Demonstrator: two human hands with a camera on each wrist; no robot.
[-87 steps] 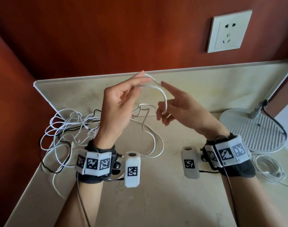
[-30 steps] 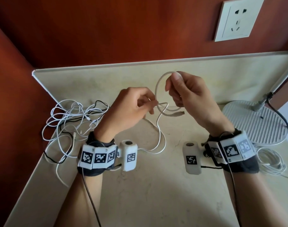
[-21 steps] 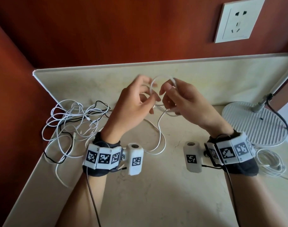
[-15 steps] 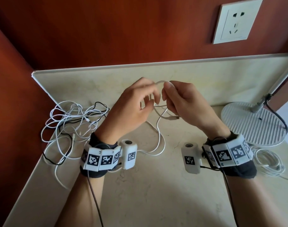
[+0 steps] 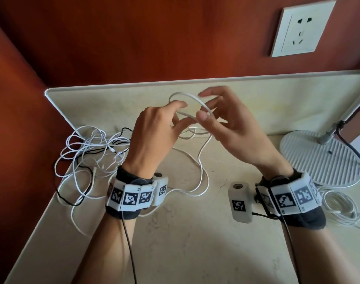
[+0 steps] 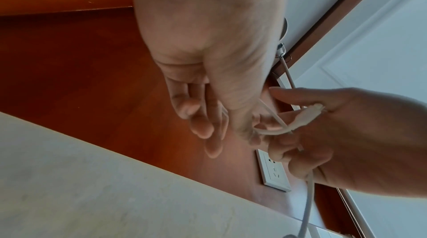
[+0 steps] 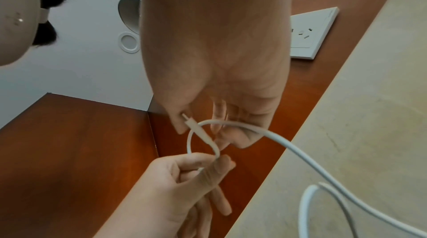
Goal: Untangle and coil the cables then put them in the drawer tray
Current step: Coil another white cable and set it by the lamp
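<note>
Head view: a beige marble-look surface [image 5: 185, 242] carries a tangled heap of thin white and black cables [image 5: 93, 158]. Above it, the left hand [image 5: 152, 138] and right hand [image 5: 232, 128] each pinch a thick white charging cable [image 5: 187, 95], forming one loop. Best to keep loops even, trapping the plug end [image 7: 193, 125].
</note>
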